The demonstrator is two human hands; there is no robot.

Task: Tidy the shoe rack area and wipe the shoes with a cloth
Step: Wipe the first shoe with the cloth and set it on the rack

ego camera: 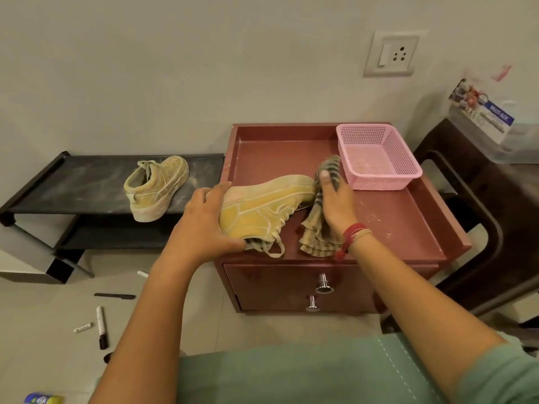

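Observation:
A dusty yellow shoe (262, 208) lies on its side on top of the red-brown cabinet (393, 225). My left hand (204, 220) grips its heel end. My right hand (335, 199) holds a striped cloth (316, 228) against the shoe's toe, and the cloth hangs down onto the cabinet top. The matching second shoe (156, 186) stands upright on the top shelf of the low black shoe rack (73, 185) to the left, apart from both hands. White dust covers that shelf.
A pink mesh basket (379, 158) sits at the cabinet's back right corner. Markers and pens (101, 326) lie scattered on the tiled floor at lower left. A dark chair (478, 217) stands to the right of the cabinet, which has two drawer knobs (323, 284).

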